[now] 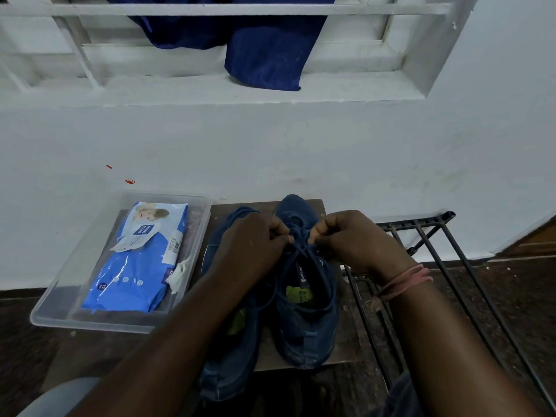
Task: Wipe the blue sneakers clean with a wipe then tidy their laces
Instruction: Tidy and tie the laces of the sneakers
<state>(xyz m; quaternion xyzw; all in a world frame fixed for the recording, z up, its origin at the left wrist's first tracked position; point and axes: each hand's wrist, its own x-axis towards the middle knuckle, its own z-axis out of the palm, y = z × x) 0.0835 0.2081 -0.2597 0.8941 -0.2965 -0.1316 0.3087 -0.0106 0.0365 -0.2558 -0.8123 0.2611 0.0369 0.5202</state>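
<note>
Two blue sneakers stand side by side on a small brown board, toes toward the wall. The right sneaker [307, 326] is in full view; my left forearm covers much of the left sneaker [228, 368]. Over the right sneaker's tongue, my left hand [249, 245] and my right hand [358, 242] each pinch a strand of its blue lace [301, 251], fingertips nearly meeting. A blue pack of wipes [135, 266] lies in a clear plastic tray [90, 320] to the left, with a used white wipe [180, 275] beside the pack.
A black metal rack [436, 251] lies on the dark floor to the right of the board. The white wall rises just behind the sneakers. Above it, a dark blue cloth [264, 55] hangs over a white window ledge.
</note>
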